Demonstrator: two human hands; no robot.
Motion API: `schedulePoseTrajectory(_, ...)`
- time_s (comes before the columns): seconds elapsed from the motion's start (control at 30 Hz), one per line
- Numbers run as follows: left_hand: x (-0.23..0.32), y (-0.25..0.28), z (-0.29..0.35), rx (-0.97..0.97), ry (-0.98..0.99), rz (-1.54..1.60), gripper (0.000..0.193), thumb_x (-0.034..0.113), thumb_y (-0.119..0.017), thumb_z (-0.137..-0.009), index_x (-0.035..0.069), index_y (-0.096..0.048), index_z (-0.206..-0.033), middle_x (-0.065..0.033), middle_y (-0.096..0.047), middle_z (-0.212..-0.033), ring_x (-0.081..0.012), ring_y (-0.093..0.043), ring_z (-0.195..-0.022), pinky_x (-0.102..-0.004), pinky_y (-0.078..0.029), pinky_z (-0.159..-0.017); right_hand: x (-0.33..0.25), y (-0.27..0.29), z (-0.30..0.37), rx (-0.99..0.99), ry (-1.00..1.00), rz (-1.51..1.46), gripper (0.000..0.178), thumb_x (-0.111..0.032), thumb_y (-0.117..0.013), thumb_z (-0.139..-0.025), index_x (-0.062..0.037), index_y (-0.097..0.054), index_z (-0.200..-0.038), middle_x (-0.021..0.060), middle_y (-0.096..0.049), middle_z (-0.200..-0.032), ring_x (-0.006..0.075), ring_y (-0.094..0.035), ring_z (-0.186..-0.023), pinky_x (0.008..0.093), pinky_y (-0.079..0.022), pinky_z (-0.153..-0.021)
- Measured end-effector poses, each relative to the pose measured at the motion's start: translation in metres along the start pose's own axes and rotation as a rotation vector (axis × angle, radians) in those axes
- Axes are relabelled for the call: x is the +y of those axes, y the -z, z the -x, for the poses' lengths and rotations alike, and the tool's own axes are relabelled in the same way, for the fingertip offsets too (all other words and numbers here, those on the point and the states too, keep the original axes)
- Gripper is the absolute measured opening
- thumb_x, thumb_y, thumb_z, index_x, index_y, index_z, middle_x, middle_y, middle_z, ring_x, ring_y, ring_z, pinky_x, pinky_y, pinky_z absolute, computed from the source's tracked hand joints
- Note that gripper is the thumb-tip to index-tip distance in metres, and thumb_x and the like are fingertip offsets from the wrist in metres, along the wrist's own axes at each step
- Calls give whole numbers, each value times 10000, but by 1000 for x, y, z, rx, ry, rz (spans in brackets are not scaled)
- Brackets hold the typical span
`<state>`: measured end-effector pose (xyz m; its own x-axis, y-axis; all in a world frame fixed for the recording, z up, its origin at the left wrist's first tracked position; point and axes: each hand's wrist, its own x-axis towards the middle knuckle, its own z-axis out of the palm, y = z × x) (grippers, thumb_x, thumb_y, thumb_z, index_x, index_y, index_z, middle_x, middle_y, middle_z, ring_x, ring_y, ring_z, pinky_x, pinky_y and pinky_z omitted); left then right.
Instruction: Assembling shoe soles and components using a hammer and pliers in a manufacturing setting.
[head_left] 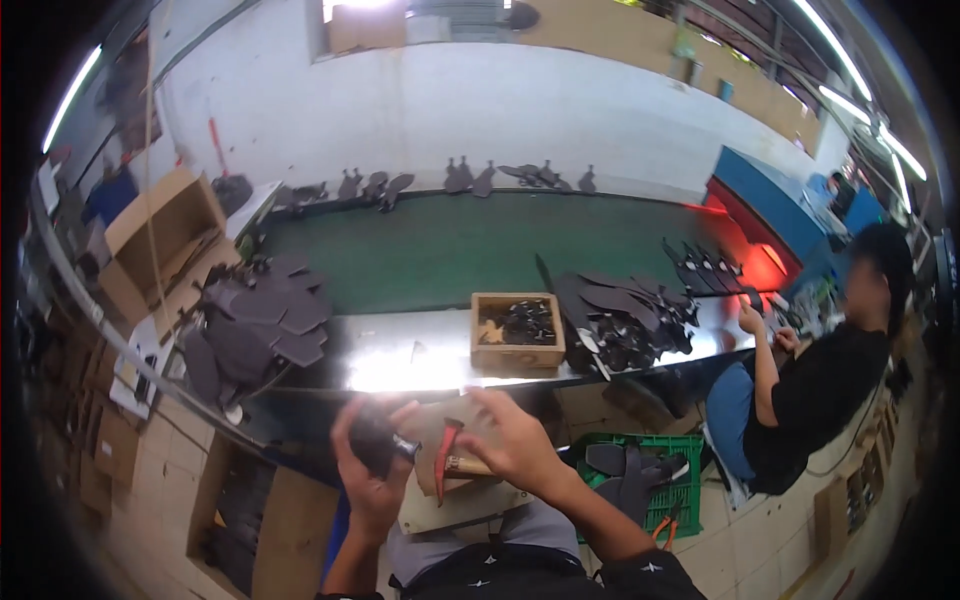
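My left hand is closed around a dark grey shoe-sole piece. A shiny metal tip sticks out of it to the right. Fingers spread apart, my right hand hovers beside a hammer with a red head and a wooden handle; it does not appear to grip it. The hammer rests over a pale board on my lap. Part of the handle's end is hidden near my palm.
Ahead runs a bench with a green belt. On its metal edge are a wooden box of small dark parts and piles of dark soles. A green crate and cardboard box flank me. A co-worker sits right.
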<state>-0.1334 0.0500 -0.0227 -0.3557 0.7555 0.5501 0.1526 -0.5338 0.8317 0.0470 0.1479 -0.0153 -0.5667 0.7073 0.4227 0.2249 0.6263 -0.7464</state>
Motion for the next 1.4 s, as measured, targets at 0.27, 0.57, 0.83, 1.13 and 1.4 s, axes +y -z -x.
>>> schedulePoseTrajectory(0.27, -8, -18, -3, -18, 332, 140, 276, 104, -644, -938, 39, -595, -1201, -93, -549, -1241, -221, -658, -968, -298, -598, -716, 67, 17, 103, -208, -430, 586, 468, -432, -654, -916, -41, -596, -1167, 198, -677, -747, 411, -676, -716, 473, -536, -605)
schedulePoseTrajectory(0.57, -134, -51, -38, -96, -60, -702, 486, 297, -643, -922, -19, -534, -1274, -264, -551, -1259, -431, -513, -1180, -470, -405, -1019, 68, 65, 243, 201, -668, -110, 274, -275, -630, -965, -9, -635, -899, 31, -487, -568, 114, -470, -432, 298, -368, -429)
schedulePoseTrajectory(0.83, -244, -170, -205, -596, -145, -1005, 165, 128, -631, -883, -19, -656, -955, -224, -667, -968, -398, -659, -920, -479, -529, -783, 100, 22, 257, 407, -910, -247, 255, -275, -727, -912, -25, -696, -952, -14, -566, -631, 58, -508, -515, 253, -406, -481)
schedulePoseTrajectory(1.13, -225, -145, -195, -330, -418, -947, 120, 112, -656, -885, 21, -719, -932, -175, -684, -839, -306, -662, -697, -402, -530, -649, 102, 19, 224, 561, -732, -444, 243, -252, -694, -939, -50, -717, -1073, 12, -652, -707, 31, -430, -450, 224, -323, -414)
schedulePoseTrajectory(1.4, -24, -125, -78, -317, 394, 22, 163, 111, -643, -952, -27, -695, -1019, -13, -644, -751, -55, -564, -655, -197, -432, -572, 45, 72, 104, 452, -464, -793, 275, -149, -667, -949, 21, -643, -1164, 101, -693, -870, 37, -446, -449, 195, -339, -402)
